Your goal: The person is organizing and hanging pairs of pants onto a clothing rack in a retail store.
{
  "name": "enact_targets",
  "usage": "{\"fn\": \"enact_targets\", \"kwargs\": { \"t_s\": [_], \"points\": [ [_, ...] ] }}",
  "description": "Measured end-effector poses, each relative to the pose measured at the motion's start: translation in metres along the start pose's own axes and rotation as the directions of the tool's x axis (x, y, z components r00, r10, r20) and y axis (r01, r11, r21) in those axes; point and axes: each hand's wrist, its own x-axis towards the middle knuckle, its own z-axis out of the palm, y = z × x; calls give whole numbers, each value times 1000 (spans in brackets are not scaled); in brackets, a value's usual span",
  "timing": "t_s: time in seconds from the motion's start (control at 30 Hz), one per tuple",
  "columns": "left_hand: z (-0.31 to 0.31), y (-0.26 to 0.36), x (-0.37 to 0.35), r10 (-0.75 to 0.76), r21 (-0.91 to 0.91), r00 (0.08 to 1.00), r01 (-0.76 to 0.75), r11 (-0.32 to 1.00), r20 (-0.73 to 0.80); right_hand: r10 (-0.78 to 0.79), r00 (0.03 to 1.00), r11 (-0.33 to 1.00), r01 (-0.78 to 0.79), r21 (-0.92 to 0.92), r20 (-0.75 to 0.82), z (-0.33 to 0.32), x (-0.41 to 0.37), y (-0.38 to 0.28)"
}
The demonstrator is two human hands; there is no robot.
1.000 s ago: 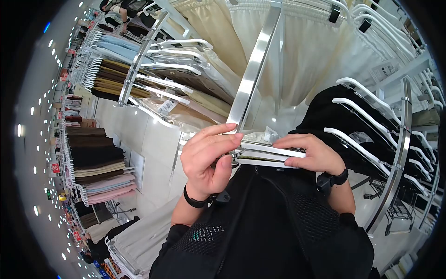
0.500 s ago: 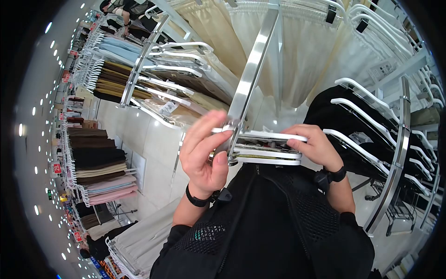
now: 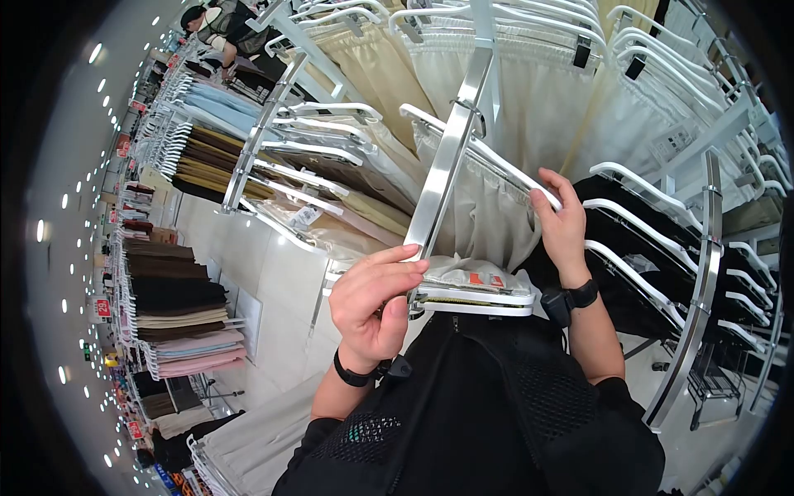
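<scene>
My right hand (image 3: 564,230) grips the right end of a white hanger (image 3: 506,165), with thumb and fingers closed on it. Light cream trousers (image 3: 488,211) with a gathered waist hang from this hanger, whose hook sits on the silver metal rail (image 3: 451,157). At the rail's near end, the fingers of my left hand (image 3: 372,302) curl around the metal, thumb below. Just right of that hand, white hangers (image 3: 475,307) are stacked close together near my chest. Pale folded fabric with orange labels (image 3: 484,279) lies behind them.
Black garments on white hangers (image 3: 637,219) hang from another rail (image 3: 703,273) at right. Beige and brown trousers (image 3: 347,165) hang at left. More cream trousers (image 3: 529,99) are behind. A person (image 3: 227,29) stands far off at upper left; a wheeled cart (image 3: 715,388) stands lower right.
My right hand has moved up and away from the near hangers, and a hanger with cream trousers now sits further along the rail. My left hand has settled on the rail's end.
</scene>
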Motion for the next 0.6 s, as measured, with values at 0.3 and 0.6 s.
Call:
{"fn": "enact_targets", "kwargs": {
  "t_s": [0.3, 0.6],
  "points": [
    [0, 0, 2, 0, -24, 1000, 0, 1000, -6, 174, 980, 982, -165, 97, -94, 10, 37, 25],
    [0, 3, 0, -33, -19, 999, 33, 999, -12, 212, 977, 970, -208, 127, -15, 12, 55, 38]
  ]
}}
